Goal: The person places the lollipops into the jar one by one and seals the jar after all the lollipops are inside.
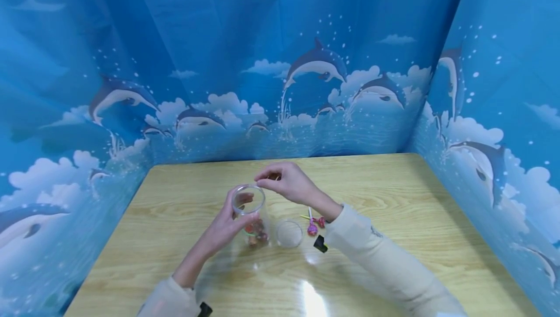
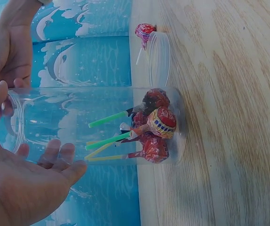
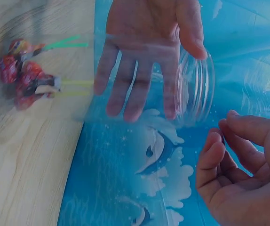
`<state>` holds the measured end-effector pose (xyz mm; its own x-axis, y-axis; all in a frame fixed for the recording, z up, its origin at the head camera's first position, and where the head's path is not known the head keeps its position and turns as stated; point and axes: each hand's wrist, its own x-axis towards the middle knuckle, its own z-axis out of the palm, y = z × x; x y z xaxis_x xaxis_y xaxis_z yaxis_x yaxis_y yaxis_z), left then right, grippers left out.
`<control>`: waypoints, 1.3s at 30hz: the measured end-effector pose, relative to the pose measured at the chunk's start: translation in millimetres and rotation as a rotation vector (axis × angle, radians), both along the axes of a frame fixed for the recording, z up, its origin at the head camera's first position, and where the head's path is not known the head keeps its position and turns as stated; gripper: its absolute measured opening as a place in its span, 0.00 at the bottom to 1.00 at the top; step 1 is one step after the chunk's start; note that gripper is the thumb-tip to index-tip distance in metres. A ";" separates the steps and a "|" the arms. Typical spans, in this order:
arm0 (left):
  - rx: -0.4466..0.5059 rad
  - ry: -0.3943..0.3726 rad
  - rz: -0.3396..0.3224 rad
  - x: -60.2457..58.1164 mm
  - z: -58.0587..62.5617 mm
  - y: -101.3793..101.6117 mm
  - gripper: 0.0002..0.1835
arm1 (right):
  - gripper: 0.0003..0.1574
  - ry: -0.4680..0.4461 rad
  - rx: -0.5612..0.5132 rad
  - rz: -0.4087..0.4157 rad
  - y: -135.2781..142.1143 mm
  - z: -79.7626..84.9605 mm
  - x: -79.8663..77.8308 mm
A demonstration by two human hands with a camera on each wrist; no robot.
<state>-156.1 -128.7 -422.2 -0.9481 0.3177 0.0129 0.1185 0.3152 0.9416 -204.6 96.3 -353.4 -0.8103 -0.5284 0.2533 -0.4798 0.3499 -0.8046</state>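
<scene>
A clear plastic jar (image 1: 265,220) stands upright on the wooden table, with my left hand (image 1: 227,227) wrapped round its upper part, thumb on the near side and fingers behind. Inside, several lollipops (image 2: 161,123) in red wrappers sit heads down at the bottom, their green and yellow sticks pointing up. My right hand (image 1: 286,179) is just beside the jar's open mouth. Its fingers are loosely bent, thumb and index tips close together, and the right wrist view shows nothing between them.
Right of the jar lies a round clear lid (image 1: 289,234). Beyond it, near the right sleeve, a pink-purple lollipop (image 1: 312,230) and a red lollipop (image 1: 321,222) lie on the table (image 1: 372,268). Blue dolphin-print curtains (image 1: 245,40) enclose the back and sides.
</scene>
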 end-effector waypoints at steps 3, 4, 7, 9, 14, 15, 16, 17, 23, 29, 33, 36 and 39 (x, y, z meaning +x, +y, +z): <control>0.011 0.003 -0.003 -0.3 0.6 0.4 0.40 | 0.11 -0.013 0.015 -0.039 14.2 -3.5 0.4; 0.014 0.003 -0.003 -0.3 0.7 0.4 0.40 | 0.12 -0.020 0.020 -0.053 19.6 -4.9 0.6; 0.020 0.000 -0.002 0.0 1.1 0.3 0.41 | 0.12 -0.058 0.031 -0.093 36.8 -11.0 1.7; 0.020 0.001 0.000 0.4 1.2 0.3 0.41 | 0.13 -0.091 0.033 -0.116 48.2 -16.6 2.4; 0.024 0.015 -0.002 0.9 0.4 -0.2 0.42 | 0.14 -0.173 0.033 -0.184 74.3 -34.2 3.2; 0.026 0.015 -0.004 0.8 0.2 -0.3 0.42 | 0.14 -0.186 0.035 -0.197 78.7 -38.1 3.3; 0.029 0.014 -0.005 0.7 -0.3 -0.3 0.42 | 0.15 -0.197 0.037 -0.208 82.9 -41.8 3.6; 0.030 0.013 -0.006 0.6 -0.4 -0.4 0.42 | 0.15 -0.211 0.038 -0.220 86.6 -45.8 3.6; 0.033 0.000 -0.004 0.1 -0.3 -0.4 0.42 | 0.16 -0.281 0.053 -0.272 103.8 -67.6 6.1; 0.033 -0.006 -0.005 -0.2 0.3 -0.3 0.42 | 0.18 -0.327 0.084 -0.322 117.3 -88.3 10.0; 0.038 0.000 -0.011 -0.6 0.1 -1.0 0.42 | 0.15 -0.328 0.128 -0.343 124.9 -102.0 12.9; 0.037 0.001 -0.016 -0.9 -0.2 -1.3 0.41 | 0.13 -0.334 0.163 -0.355 129.4 -112.0 15.7; 0.032 -0.002 -0.012 -1.1 -0.7 -1.5 0.41 | 0.11 -0.359 0.155 -0.365 131.5 -120.7 17.8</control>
<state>-157.3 -130.2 -422.9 -0.9442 0.3287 0.0210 0.1199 0.2837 0.9514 -186.8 227.8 -474.1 -0.9697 -0.2050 -0.1326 -0.0083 0.5706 -0.8212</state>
